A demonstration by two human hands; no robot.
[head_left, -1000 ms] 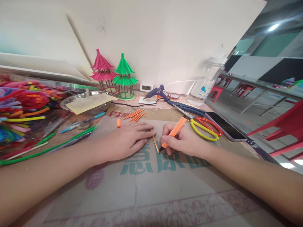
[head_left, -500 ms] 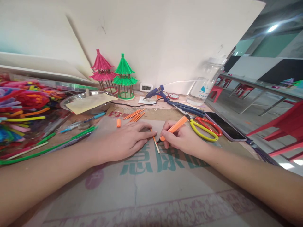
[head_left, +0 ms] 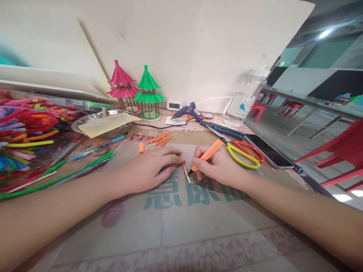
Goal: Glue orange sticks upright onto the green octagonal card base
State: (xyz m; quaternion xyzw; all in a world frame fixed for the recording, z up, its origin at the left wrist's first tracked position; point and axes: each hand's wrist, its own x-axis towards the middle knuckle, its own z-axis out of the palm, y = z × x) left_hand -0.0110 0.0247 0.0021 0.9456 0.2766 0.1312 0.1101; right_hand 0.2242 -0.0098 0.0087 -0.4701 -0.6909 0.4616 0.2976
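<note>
My right hand is closed on an orange marker, its tip touching a thin wooden stick that lies on the cardboard sheet. My left hand lies flat, fingers stretched out, with the fingertips pressing the far end of that stick. The stick is orange at its far part and pale near me. The marker's orange cap lies just beyond my left hand. A pile of orange-coloured sticks rests farther back.
Yellow-and-red scissors and a phone lie right of my right hand. A blue glue gun, pliers, a plastic jar, two small pagoda models, a metal bowl and heaps of pipe cleaners stand behind and left.
The marker tip has moved up along the stick, from its near end toward my left fingertips. My left hand has stayed on the stick.
</note>
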